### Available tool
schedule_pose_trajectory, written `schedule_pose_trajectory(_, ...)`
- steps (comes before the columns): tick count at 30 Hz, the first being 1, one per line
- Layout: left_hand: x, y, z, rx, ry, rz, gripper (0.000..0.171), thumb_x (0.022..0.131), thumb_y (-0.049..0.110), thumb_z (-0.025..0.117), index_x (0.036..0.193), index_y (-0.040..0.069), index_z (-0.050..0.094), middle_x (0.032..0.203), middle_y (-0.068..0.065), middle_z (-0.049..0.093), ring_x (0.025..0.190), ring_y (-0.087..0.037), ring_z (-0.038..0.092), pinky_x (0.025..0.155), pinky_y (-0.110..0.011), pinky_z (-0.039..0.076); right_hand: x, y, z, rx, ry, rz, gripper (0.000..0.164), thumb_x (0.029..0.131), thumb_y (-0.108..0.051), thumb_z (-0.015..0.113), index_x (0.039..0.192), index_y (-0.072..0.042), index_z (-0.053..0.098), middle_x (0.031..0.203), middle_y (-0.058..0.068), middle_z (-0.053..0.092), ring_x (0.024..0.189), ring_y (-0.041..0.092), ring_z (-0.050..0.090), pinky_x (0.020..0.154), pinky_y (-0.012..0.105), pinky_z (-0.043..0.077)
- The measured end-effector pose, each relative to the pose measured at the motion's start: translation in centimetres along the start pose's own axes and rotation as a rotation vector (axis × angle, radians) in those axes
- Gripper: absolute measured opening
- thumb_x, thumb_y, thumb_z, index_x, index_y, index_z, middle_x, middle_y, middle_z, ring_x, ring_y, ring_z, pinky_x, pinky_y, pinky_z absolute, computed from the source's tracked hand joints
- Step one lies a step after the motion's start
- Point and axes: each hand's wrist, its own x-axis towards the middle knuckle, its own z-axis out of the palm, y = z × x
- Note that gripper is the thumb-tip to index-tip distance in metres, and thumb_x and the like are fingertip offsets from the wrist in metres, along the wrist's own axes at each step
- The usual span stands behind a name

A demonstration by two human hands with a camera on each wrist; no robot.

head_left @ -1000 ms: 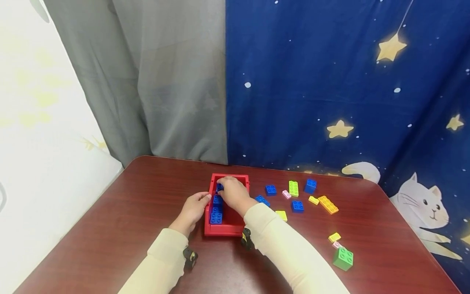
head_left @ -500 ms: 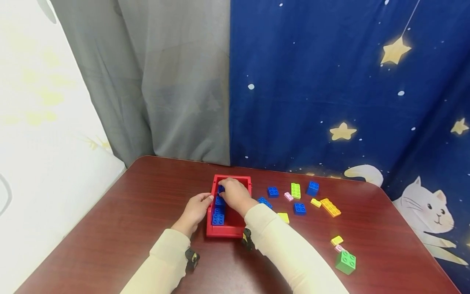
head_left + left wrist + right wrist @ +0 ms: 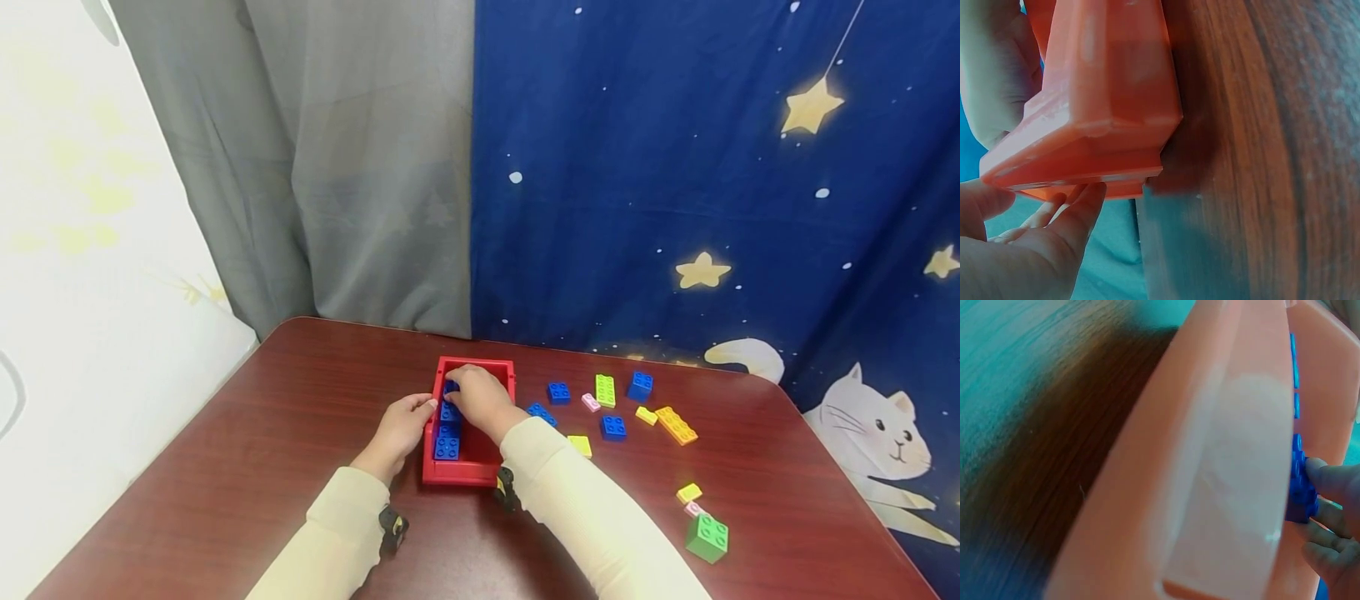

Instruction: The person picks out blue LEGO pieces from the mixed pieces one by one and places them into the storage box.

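A red plastic box [image 3: 465,475] sits on the table, with a row of blue building bricks [image 3: 447,448] along its left inner wall. My left hand [image 3: 397,433] grips the box's left wall; in the left wrist view the thumb lies at the rim and the fingers press the outside. Reaching into the box's far left corner, my right hand [image 3: 483,402] pinches a blue brick [image 3: 1301,487] between thumb and fingers. That brick is partly covered by the fingers in the head view. Whether it is joined to the row I cannot tell.
Right of the box lie several loose bricks: blue [image 3: 613,427], lime [image 3: 605,390], orange [image 3: 677,425], yellow [image 3: 580,445] and pink [image 3: 591,402]. A green brick [image 3: 707,537] stands nearer the front right. Curtains [image 3: 390,167] hang behind the brown table [image 3: 322,375].
The head view has shifted slightly, so everything appears a little further right and lower. Both hands keep nearly the same place at the box.
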Motion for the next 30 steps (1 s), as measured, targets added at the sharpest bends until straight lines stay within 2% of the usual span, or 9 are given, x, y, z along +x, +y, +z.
schedule_pose_trajectory(13, 0.1, 0.0, 0.0, -0.004, 0.005, -0.004, 0.041, 0.101, 0.021, 0.047, 0.133, -0.004, 0.052, 0.13, -0.025, 0.056, 0.118, -0.037, 0.054, 0.103, -0.054, 0.042, 0.2, -0.4, 0.0, -0.022, -0.007, -0.006, 0.036, 0.092, -0.019, 0.065, 0.126, -0.006, 0.064, 0.122, 0.01, 0.065, 0.115, 0.023, 0.06, 0.1, 0.036, 0.048)
schedule_pose_trajectory(17, 0.2, -0.1, 0.1, -0.004, 0.008, -0.008, 0.042, 0.101, 0.022, 0.047, 0.134, -0.004, 0.051, 0.131, -0.025, 0.055, 0.119, -0.037, 0.053, 0.103, -0.054, 0.041, 0.5, -0.4, 0.1, -0.018, -0.009, 0.005, 0.033, 0.092, -0.018, 0.065, 0.123, -0.006, 0.066, 0.118, 0.009, 0.067, 0.106, 0.022, 0.064, 0.097, 0.036, 0.05)
schedule_pose_trajectory(23, 0.3, -0.1, 0.1, -0.003, 0.015, -0.003, 0.043, 0.101, 0.022, 0.048, 0.134, -0.005, 0.051, 0.132, -0.025, 0.054, 0.12, -0.038, 0.053, 0.104, -0.054, 0.041, 0.9, -0.2, 0.3, 0.031, -0.031, 0.046, 0.034, 0.092, -0.02, 0.065, 0.123, -0.006, 0.066, 0.115, 0.008, 0.069, 0.099, 0.02, 0.066, 0.095, 0.037, 0.051)
schedule_pose_trajectory(30, 0.2, -0.1, 0.1, 0.003, 0.016, 0.001, 0.043, 0.101, 0.022, 0.048, 0.134, -0.005, 0.052, 0.131, -0.025, 0.054, 0.12, -0.038, 0.053, 0.103, -0.054, 0.042, 1.2, 0.0, 0.5, 0.092, -0.043, 0.066, 0.033, 0.091, -0.018, 0.066, 0.121, -0.005, 0.067, 0.115, 0.01, 0.069, 0.099, 0.022, 0.066, 0.094, 0.039, 0.052)
